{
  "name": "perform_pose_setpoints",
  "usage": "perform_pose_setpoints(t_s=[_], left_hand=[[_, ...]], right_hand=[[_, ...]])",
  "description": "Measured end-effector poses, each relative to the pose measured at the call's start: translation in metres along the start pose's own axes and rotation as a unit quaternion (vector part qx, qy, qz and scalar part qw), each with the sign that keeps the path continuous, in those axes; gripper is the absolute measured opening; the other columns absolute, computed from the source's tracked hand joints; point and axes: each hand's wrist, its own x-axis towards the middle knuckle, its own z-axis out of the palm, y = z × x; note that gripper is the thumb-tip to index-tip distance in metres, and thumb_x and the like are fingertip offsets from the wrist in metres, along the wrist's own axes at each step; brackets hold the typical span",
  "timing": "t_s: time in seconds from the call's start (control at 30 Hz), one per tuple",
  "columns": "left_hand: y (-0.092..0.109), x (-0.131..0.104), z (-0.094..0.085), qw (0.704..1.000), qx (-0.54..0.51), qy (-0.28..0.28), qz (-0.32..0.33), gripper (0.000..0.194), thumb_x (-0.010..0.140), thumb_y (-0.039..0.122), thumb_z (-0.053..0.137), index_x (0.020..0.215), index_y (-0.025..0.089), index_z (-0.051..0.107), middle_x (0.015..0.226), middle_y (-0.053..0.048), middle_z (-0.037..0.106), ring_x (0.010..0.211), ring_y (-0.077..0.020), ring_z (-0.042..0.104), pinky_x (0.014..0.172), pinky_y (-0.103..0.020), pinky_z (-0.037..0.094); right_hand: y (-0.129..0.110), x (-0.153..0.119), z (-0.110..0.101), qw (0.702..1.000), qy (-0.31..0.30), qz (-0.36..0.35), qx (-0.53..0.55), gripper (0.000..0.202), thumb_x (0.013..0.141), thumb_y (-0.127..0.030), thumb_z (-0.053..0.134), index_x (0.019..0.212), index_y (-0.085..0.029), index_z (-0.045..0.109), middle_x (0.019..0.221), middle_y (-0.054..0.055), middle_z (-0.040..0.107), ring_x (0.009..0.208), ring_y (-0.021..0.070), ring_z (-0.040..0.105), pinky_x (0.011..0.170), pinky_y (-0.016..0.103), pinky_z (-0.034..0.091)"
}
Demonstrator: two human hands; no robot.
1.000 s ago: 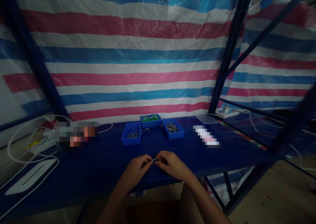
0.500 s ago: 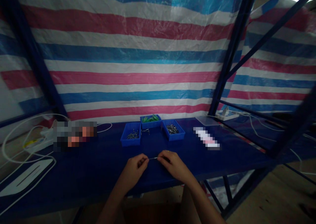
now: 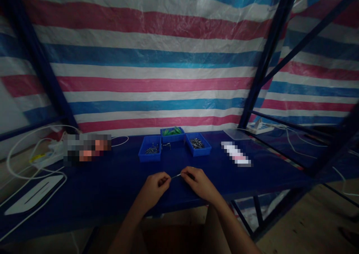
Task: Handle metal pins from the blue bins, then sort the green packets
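While left hand (image 3: 156, 186) pinches thin rod (image 3: 176, 176) at left end, right hand (image 3: 198, 181) grips right end; 2 blue trays (image 3: 150, 158) w/ metal pcs (image 3: 196, 143) on bench (image 3: 112, 194), far side.

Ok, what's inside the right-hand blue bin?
The right-hand blue bin holds a jumbled heap of thin, silvery pieces. Only the upper ones show; whatever lies beneath them, and the bin floor under the heap, is covered.
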Motion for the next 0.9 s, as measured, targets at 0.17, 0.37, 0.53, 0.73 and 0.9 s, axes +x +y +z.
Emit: perform_pose_setpoints(t_s=[0.17,0.37,0.53,0.73,0.9], left_hand=[[0.0053,-0.0007,-0.0014,1.000,-0.004,0.007,0.000,0.023,0.080,0.032,0.045,0.075,0.015,0.061,0.062,0.001,0.055,0.059,-0.0126,0.049,0.057,-0.022,0.036],[0.0024,-0.0013,-0.0002,1.000,-0.010,0.009,0.002,0.022,0.080,0.032,0.046,0.075,0.016,0.060,0.063,0.001,0.055,0.061,-0.0128,0.051,0.057,-0.022,0.037],[0.0000,-0.0010,-0.0003,1.000,-0.006,0.009,0.009,0.021,0.080,0.030,0.046,0.075,0.016,0.060,0.063,0.001,0.055,0.060,-0.0127,0.051,0.058,-0.022,0.037],[0.0030,-0.0007,-0.0014,1.000,-0.002,0.009,0.008,0.020,0.079,0.030,0.047,0.075,0.016,0.060,0.063,0.001,0.055,0.061,-0.0127,0.051,0.058,-0.022,0.037],[0.0030,-0.0014,-0.0007,1.000,-0.004,0.014,0.003,0.021,0.079,0.030,0.047,0.074,0.015,0.061,0.063,0.001,0.056,0.060,-0.0125,0.051,0.057,-0.021,0.037]], right_hand=[[-0.0012,-0.0002,-0.0020,1.000,-0.010,0.000,-0.002,0.016,0.087,-0.021,0.047,0.081,-0.018,0.061,0.077,0.000,0.063,0.072,0.0128,0.057,0.068,0.024,0.040],[0.0021,-0.0010,-0.0011,1.000,-0.008,0.001,-0.003,0.014,0.085,-0.020,0.049,0.080,-0.017,0.062,0.073,0.000,0.060,0.066,0.0119,0.055,0.063,0.022,0.038],[0.0027,-0.0007,-0.0012,1.000,-0.008,0.001,-0.003,0.012,0.084,-0.019,0.051,0.080,-0.017,0.062,0.072,0.000,0.060,0.067,0.0119,0.055,0.063,0.022,0.038],[0.0049,-0.0005,-0.0004,1.000,-0.006,-0.002,-0.004,0.012,0.084,-0.020,0.050,0.081,-0.017,0.062,0.074,0.000,0.060,0.068,0.0118,0.055,0.064,0.022,0.038],[0.0074,-0.0003,0.0019,1.000,-0.006,-0.006,-0.004,0.012,0.084,-0.021,0.051,0.080,-0.017,0.062,0.072,0.000,0.060,0.066,0.0120,0.055,0.063,0.022,0.038]])
